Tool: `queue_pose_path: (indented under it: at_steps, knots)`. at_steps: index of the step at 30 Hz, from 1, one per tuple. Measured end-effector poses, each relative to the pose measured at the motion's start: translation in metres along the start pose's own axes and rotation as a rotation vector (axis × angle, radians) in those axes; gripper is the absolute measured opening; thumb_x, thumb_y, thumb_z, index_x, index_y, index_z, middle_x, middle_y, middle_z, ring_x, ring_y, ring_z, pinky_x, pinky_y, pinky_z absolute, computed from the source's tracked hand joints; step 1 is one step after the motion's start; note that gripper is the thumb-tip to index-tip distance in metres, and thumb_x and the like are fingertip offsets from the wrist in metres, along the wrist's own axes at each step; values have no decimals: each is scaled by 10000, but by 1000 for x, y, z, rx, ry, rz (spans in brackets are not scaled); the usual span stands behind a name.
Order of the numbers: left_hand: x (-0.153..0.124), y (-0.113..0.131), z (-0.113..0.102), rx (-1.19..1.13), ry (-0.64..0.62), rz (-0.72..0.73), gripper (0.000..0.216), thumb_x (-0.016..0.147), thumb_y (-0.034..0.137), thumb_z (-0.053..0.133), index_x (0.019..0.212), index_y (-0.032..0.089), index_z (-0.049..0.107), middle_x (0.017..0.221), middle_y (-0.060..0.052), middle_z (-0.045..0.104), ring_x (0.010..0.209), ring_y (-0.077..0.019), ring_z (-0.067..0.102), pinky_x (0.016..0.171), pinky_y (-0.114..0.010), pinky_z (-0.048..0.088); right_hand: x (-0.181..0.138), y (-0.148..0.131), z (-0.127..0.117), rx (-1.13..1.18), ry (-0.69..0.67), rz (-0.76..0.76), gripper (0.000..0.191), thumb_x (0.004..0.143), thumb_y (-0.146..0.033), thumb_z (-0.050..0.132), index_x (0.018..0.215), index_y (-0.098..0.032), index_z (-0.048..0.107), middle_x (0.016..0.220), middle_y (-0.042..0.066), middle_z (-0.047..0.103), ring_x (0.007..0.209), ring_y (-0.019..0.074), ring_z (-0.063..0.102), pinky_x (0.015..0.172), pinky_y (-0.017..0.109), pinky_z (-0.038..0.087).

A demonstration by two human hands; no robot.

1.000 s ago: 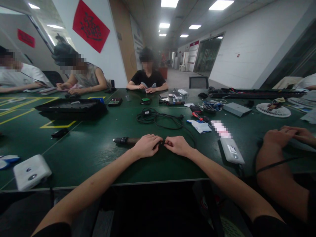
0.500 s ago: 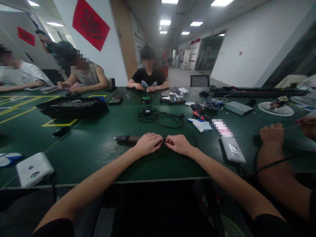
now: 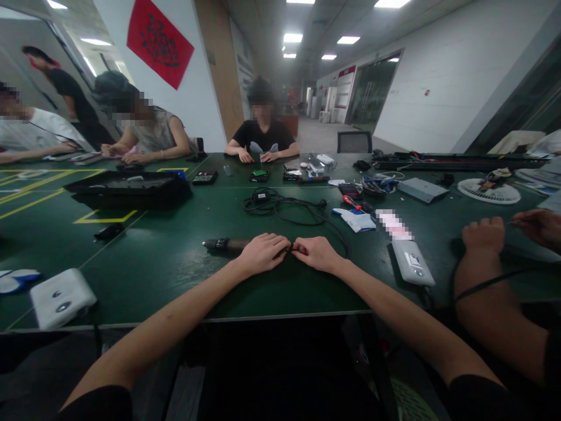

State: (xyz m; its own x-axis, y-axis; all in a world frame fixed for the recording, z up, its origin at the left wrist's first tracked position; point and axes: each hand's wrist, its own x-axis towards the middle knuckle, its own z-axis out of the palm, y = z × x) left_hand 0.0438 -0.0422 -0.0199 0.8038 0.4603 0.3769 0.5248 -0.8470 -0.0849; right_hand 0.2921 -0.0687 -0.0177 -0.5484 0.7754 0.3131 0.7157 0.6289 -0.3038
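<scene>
Cylindrical tool, dark chuck and brown body, lies across the near middle of the green table, tip pointing left. From my remote seat I see the left hand closed over its right end, knuckles up, most of that end hidden under the fingers. Right hand just beside it, thumb and fingers pinched on a small dark piece between the two hands. Whether that piece is joined to the tool or only touching it, I cannot tell; too small and shaded.

Black cable coils on the far side of the hands, one loop running toward the right wrist; its near end I cannot make out. Red-handled screwdriver and blue-and-white packet lie farther right. Pale grey box at near right, white box at near left by the table edge. Black tray far left, small black object on its near side. At right, a co-worker's hand, fingers curled; another person sits at the far side
</scene>
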Motion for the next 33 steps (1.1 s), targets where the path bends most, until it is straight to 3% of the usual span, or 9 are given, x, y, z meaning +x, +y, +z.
queue_pose_path:
  at_steps: [14, 19, 23, 33]
  knots:
    - [0, 1, 1, 26, 0, -29, 180, 1047, 358, 497, 1121, 231, 601, 1065, -49, 696, 953, -202, 658, 856, -347, 472, 0, -1, 0, -22, 4, 14, 76, 961, -278, 687, 994, -212, 668, 772, -19, 673, 681, 126, 571, 657, 238, 306]
    - [-1, -1, 4, 33, 7, 13, 230, 1051, 362, 490, 1224, 246, 588, 1130, -57, 688, 1013, -209, 654, 886, -355, 471, 0, -1, -1, -13, -2, 7, 71, 964, -276, 682, 993, -213, 666, 769, -19, 672, 685, 130, 571, 660, 241, 305]
    - [0, 0, 5, 46, 4, -17, 210, 1065, 387, 473, 1124, 237, 607, 1056, -48, 690, 943, -201, 654, 843, -353, 468, 0, 0, -1, -12, 3, 5, 61, 960, -265, 685, 987, -214, 665, 771, -19, 673, 676, 127, 569, 655, 241, 303]
    - [0, 1, 4, 43, 14, -34, 172, 1045, 371, 511, 1091, 231, 599, 1038, -45, 691, 926, -202, 657, 828, -353, 464, -1, 0, 1, -12, 12, 7, 77, 961, -278, 688, 996, -212, 668, 776, -15, 678, 678, 127, 571, 659, 241, 303]
